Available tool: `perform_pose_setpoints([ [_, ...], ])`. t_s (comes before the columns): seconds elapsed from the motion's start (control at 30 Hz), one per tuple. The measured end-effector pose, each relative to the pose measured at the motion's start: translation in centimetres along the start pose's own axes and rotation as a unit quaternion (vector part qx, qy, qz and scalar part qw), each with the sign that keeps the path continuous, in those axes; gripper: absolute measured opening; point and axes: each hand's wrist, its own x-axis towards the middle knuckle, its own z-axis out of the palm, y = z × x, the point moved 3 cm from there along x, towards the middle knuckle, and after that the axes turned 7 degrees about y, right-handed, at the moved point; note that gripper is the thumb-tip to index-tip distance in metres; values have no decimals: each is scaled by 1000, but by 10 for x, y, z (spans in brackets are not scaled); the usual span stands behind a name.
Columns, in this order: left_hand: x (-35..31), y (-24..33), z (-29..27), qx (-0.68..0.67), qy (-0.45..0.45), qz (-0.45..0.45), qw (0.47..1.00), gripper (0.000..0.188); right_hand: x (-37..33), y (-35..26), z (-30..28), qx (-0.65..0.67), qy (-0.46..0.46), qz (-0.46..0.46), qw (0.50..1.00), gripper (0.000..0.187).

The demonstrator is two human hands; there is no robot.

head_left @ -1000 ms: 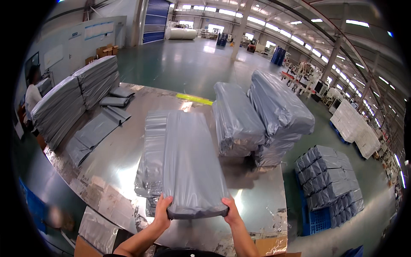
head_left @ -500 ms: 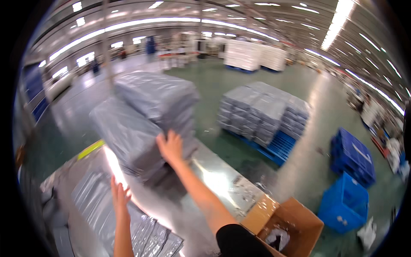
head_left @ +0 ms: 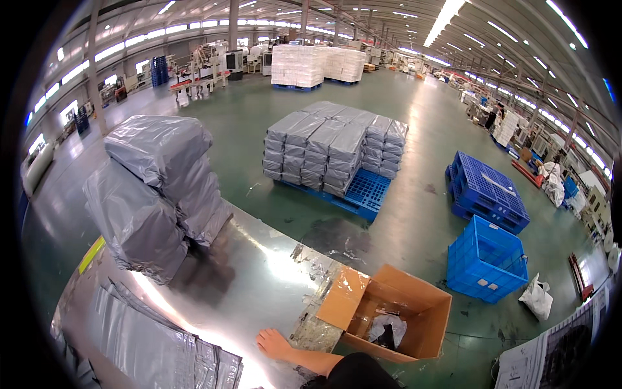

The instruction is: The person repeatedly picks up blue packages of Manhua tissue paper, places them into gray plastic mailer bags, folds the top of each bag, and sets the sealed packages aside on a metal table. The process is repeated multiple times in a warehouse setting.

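My right hand [head_left: 273, 343] rests on the bare metal table top [head_left: 249, 295], its fingers apart and nothing in them. A black sleeve covers the upper part of that arm. My left hand is out of view. To the left of my right hand lies a fanned pile of flat grey plastic bags [head_left: 146, 337]. Farther back on the table stand wrapped grey plastic packs, a front stack [head_left: 139, 217] and a taller one [head_left: 165, 152] behind it, touching each other. Right beside my forearm is an open cardboard box [head_left: 414, 305] with crumpled clear plastic [head_left: 387, 330] inside.
Beyond the table, a blue pallet [head_left: 366, 194] carries several layers of grey packs [head_left: 330, 139]. On the right are stacked blue pallets [head_left: 489, 188], a blue crate [head_left: 486, 259] and a white bag [head_left: 536, 298]. White wrapped stacks [head_left: 298, 65] stand farther off on the floor.
My right hand has left the wrapped stack and come down to the table near the box. My left hand has gone out of view. The view has turned to the right.
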Motion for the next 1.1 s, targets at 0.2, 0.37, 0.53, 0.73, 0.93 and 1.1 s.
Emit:
perform_pose_setpoints([
  [0.2,-30,-13,5,16,0,29,999,53,1,-5,-15,-41,-32,11,999,16],
  [0.37,-17,-11,5,65,-28,60,996,53,-2,-4,-10,-68,-91,18,993,21],
  [0.53,-18,8,22,99,-55,89,989,50,-18,-5,-10,-72,-164,44,983,25],
  [0.73,-50,45,66,124,-78,125,981,44,-44,-8,-27,-70,-164,59,982,26],
  [0.93,-56,56,82,146,-112,135,974,42,-50,-11,-32,-19,-159,70,985,26],
  [1.1,-63,58,88,188,-112,149,964,41,-48,-8,-21,-31,-200,79,976,25],
])
